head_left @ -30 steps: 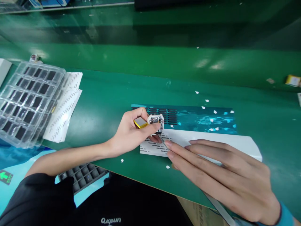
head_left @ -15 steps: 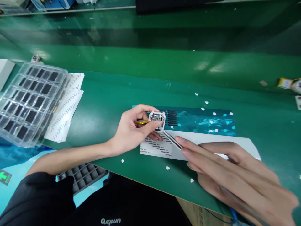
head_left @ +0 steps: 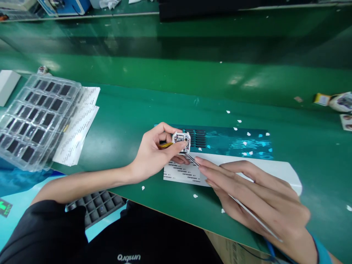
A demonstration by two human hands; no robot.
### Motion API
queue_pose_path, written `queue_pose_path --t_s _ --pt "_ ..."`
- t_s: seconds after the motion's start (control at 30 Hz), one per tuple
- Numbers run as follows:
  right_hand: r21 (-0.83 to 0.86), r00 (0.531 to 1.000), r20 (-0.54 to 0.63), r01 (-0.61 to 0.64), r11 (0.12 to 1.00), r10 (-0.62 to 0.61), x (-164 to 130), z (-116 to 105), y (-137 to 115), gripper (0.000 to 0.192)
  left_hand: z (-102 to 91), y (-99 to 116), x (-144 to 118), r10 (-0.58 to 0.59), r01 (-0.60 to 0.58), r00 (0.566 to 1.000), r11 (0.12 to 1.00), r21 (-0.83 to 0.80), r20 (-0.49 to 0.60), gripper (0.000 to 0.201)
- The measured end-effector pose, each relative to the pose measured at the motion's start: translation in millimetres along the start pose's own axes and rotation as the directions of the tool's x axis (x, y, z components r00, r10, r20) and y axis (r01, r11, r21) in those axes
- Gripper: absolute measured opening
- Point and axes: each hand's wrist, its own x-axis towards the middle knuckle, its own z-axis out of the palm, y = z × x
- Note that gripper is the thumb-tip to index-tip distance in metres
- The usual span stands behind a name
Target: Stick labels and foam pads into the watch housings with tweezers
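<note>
Small white module [head_left: 182,141], open face with circuit board up, sits pinched between thumb and index of the left hand [head_left: 154,154], just above the label sheet [head_left: 181,175] on the green bench [head_left: 129,117]. A yellow part [head_left: 164,145] shows under the fingers, behind the module. Tweezers [head_left: 192,160] tip touches the module's near lower edge; right hand [head_left: 255,194] grips them between thumb and extended fingers, shaft running back along the hand. Left forearm lies flat on the bench, wrist bent toward the module. Clear blister tray [head_left: 35,117] well to the left.
</note>
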Motion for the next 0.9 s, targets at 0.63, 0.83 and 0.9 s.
queue_pose_path --t_s 0.63,0.83,0.9 --pt "-0.234 0.971 -0.184 0.109 0.966 -0.154 3 -1 17 0.030 -82.8 16 93 0.676 -0.428 0.737 0.479 0.767 -0.010 0.041" --pt "-0.541 0.979 -0.087 -0.204 0.816 0.187 -1 -29 95 0.026 -78.7 13 89 0.710 -0.464 0.697 0.343 0.816 0.098 0.022" --pt "-0.615 0.954 -0.108 -0.286 0.735 0.280 -1 -46 134 0.035 -79.9 10 93 0.715 -0.466 0.691 0.333 0.820 0.103 0.019"
